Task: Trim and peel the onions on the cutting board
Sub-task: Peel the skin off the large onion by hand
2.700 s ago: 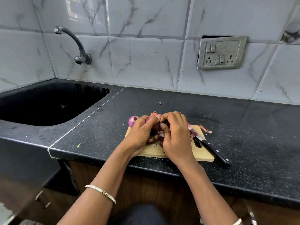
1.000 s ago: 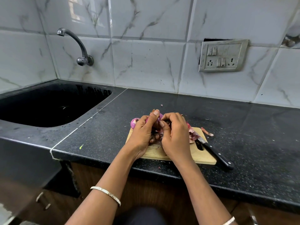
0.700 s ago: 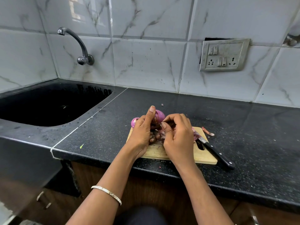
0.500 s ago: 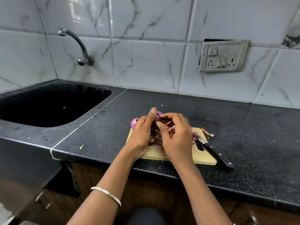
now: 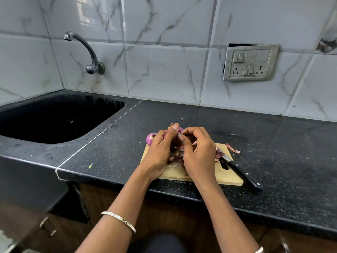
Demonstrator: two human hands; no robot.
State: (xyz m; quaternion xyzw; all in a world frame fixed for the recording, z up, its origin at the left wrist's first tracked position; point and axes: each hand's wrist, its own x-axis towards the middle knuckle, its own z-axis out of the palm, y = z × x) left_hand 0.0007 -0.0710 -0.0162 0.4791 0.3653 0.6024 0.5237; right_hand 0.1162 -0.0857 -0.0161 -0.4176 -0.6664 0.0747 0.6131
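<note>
1. Over the wooden cutting board (image 5: pixel 226 177), in the head view: left hand (image 5: pixel 160 154) curled around a purple onion (image 5: pixel 180 130), mostly hidden, thumb raised along its far side; right hand (image 5: pixel 199 152) pinching at a strip of skin by that onion, fingertips closed on it.
2. At the board's far left corner, just beside the left hand — a second, peeled-looking onion (image 5: pixel 150 138), close to the edge; likely to roll onto the black counter (image 5: pixel 273 143) if nudged.
3. On the board's right side, under a heap of peels (image 5: pixel 219 153) — a black-handled knife (image 5: pixel 242 173), handle overhanging the counter edge; risk of snagging it with the right wrist and knocking it off.
4. Possibly tearing the skin short and leaving dry scraps on the bulb, or slipping on the slick flesh.
5. Beyond the board: one loose peel (image 5: pixel 232 148) on the counter.
6. No readable brand, label or writing anywhere — none on the switch plate (image 5: pixel 250 65).
</note>
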